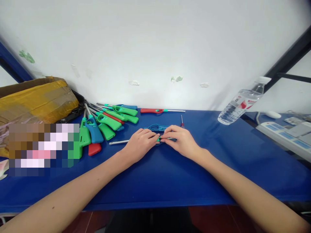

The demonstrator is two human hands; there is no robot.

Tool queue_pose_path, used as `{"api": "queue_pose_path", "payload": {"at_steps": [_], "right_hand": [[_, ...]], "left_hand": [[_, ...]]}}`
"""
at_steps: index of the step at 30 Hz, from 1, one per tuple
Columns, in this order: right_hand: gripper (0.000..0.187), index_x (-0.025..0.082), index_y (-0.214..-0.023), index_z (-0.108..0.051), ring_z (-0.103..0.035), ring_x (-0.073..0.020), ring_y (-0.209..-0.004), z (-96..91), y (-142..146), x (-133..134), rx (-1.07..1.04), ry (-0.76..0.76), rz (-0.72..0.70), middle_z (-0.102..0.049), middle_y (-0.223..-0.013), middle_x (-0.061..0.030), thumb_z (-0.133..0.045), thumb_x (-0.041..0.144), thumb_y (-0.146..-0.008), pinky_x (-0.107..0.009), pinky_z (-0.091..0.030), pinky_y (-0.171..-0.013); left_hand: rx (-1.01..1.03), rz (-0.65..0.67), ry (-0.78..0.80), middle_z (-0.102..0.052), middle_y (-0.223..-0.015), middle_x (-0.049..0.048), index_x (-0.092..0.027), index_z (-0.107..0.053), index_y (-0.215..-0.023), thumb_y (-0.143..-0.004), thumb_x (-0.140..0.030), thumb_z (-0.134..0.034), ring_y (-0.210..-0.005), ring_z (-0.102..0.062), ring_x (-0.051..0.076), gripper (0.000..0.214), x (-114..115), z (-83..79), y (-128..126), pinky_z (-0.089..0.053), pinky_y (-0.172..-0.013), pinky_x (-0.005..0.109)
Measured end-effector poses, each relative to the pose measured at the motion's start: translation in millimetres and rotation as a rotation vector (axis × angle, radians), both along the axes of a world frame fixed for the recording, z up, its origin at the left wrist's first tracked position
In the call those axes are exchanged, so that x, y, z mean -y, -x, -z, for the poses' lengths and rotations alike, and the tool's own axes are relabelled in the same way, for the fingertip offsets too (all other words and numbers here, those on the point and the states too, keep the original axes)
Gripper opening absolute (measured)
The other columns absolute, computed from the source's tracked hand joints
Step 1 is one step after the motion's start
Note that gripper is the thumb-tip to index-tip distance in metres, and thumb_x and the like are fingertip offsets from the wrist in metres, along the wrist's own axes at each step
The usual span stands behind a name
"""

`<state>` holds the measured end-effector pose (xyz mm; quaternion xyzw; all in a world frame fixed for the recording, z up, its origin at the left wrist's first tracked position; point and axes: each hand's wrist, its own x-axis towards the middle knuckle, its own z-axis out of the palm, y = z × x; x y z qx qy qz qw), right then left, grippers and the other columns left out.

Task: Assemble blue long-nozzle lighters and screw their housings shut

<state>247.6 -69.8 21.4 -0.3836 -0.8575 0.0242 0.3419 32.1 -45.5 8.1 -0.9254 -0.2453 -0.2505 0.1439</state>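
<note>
My left hand point(143, 142) is closed over an opened stick lighter, whose metal tube point(119, 142) sticks out to the left. A small green part point(158, 139) of it shows by my fingertips. My right hand point(179, 138) pinches at the lighter's body from the other side; the fingers hide what they grip. Just behind both hands lies a blue lighter shell half point(155, 126) with a trigger loop. A small screwdriver point(182, 121) with a dark red handle rests beyond my right hand.
Several green, blue and red stick lighters point(107, 121) are piled at the left. A red lighter point(155, 111) lies along the wall. Left of the pile stands a taped carton point(39, 100). A water bottle point(239, 103) and a white power strip point(286, 136) are at the right.
</note>
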Motion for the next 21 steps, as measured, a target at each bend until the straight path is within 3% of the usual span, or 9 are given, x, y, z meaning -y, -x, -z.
{"api": "queue_pose_path", "payload": {"at_steps": [8,12,18,21], "right_hand": [[0.011,0.017,-0.089,-0.075,-0.066,-0.0162,-0.076,-0.4,-1.8,-2.9,-0.041,0.085,-0.079,-0.069,-0.089,-0.0064,-0.065,0.017,-0.086,-0.03,-0.055,-0.073],[0.015,0.021,-0.094,-0.075,-0.067,-0.0165,-0.079,-0.4,-4.8,-4.8,-0.055,0.147,-0.129,-0.069,-0.093,-0.0059,-0.062,0.019,-0.088,-0.03,-0.055,-0.074],[0.02,0.023,-0.099,-0.075,-0.068,-0.0171,-0.081,-1.5,-6.2,-4.4,-0.043,0.211,-0.151,-0.071,-0.096,-0.0053,-0.059,0.017,-0.088,-0.031,-0.055,-0.075],[0.028,0.023,-0.11,-0.07,-0.069,-0.0181,-0.082,-1.2,-4.6,-4.0,-0.059,0.227,-0.114,-0.073,-0.092,-0.0041,-0.061,0.015,-0.086,-0.032,-0.056,-0.078]], "left_hand": [[0.061,-0.038,-0.024,-0.069,-0.085,0.0025,-0.019,-0.069,-0.087,-0.095,-0.036,-0.054,-0.075,-0.059,0.016,0.024,-1.3,-1.0,2.5,-0.041,-0.069,0.029],[0.086,-0.069,0.069,-0.068,-0.076,0.0012,-0.02,-0.07,-0.089,-0.096,-0.039,-0.053,-0.07,-0.06,0.015,0.026,-1.9,2.0,3.0,-0.041,-0.066,0.027],[0.097,0.055,0.248,-0.07,-0.084,0.0036,-0.018,-0.071,-0.096,-0.095,-0.03,-0.055,-0.078,-0.062,0.016,0.021,-1.4,-1.9,3.4,-0.046,-0.073,0.027],[0.095,0.069,0.302,-0.069,-0.089,0.004,-0.019,-0.072,-0.1,-0.094,-0.024,-0.057,-0.081,-0.061,0.017,0.017,-1.1,-4.2,3.9,-0.046,-0.075,0.028]]}}
